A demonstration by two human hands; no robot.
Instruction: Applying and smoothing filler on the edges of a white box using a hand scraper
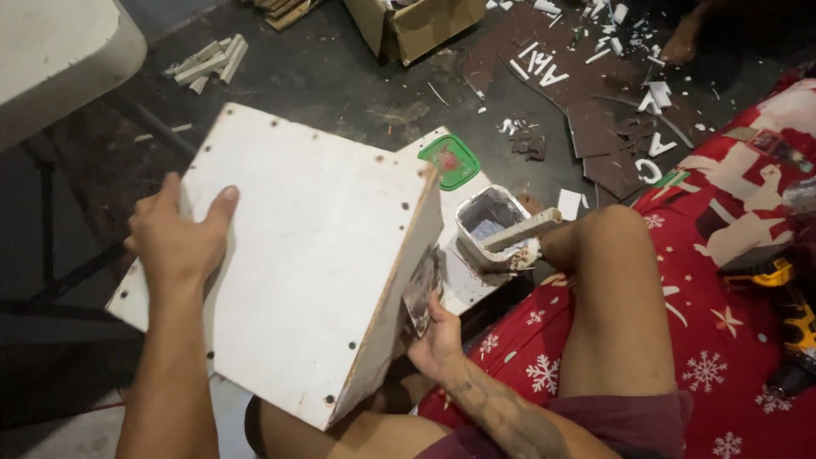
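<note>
- Looking down from the head view: a white board box, drilled with small holes, is held tilted over the lap of a seated person.
- Left hand is laid flat on the box's upper-left face, fingers hooked over the far edge, thumb spread on the panel; a grip on the board.
- Right hand is seen at the box's lower-right side, fingers pressed against the side panel edge; whether it is closed around anything cannot be told.
- A white plastic cup with a pale stick resting in it is seen just beside the box, on a white board on the floor.
- A green lid lies near the cup, beyond the box's corner.
- A red snowflake-patterned cloth is spread under the person's legs at right.
- A yellow drill lies on the cloth, well apart from the hands.
- A cardboard box and scattered white letter cutouts on dark sheets are seen on the dark floor at top.
- A grey table corner is seen at upper left.
</note>
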